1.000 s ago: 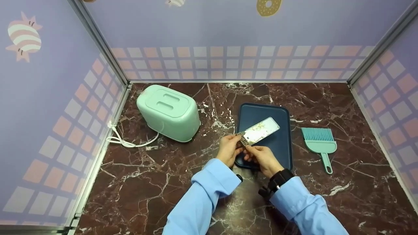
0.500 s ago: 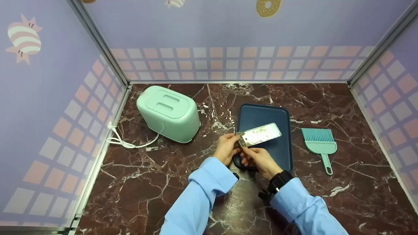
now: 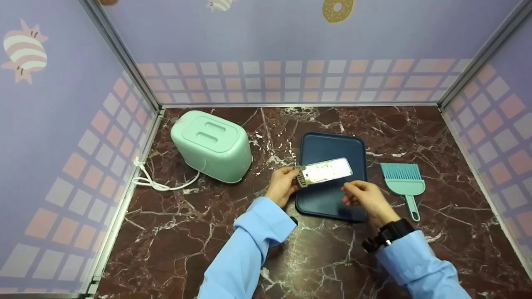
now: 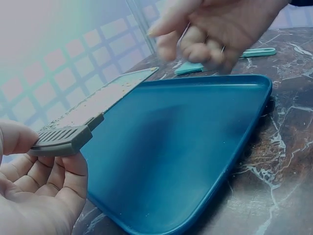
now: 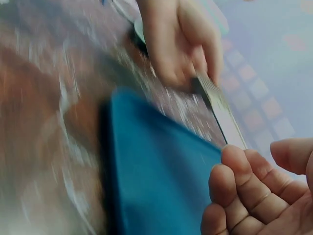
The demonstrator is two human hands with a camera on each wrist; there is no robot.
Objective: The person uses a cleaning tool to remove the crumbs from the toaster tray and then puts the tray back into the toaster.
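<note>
In the head view, my left hand [image 3: 283,187] pinches the ridged grey-brown handle of a metal crumb tray [image 3: 328,170] between thumb and fingers. Pale crumbs lie scattered over its shiny plate, clearest in the left wrist view on the crumb tray [image 4: 98,100]. It is held above a dark blue rectangular tray [image 3: 322,205]. My right hand [image 3: 370,201] hovers over that tray's right side, near the plate's free end. The fingers of the right hand [image 5: 259,196] are loosely curled in the right wrist view, with nothing visible between them.
A mint-green toaster [image 3: 212,145] stands at left, its white cord [image 3: 162,187] looped beside it. To the right of the blue tray lies a small mint-green brush [image 3: 403,182]. Walls enclose the marbled tabletop [image 3: 178,249] at the back and both sides.
My right hand has let go of the crumb tray's handle and moved right. The left hand keeps hold, and the plate has turned so its free end points more to the right.
</note>
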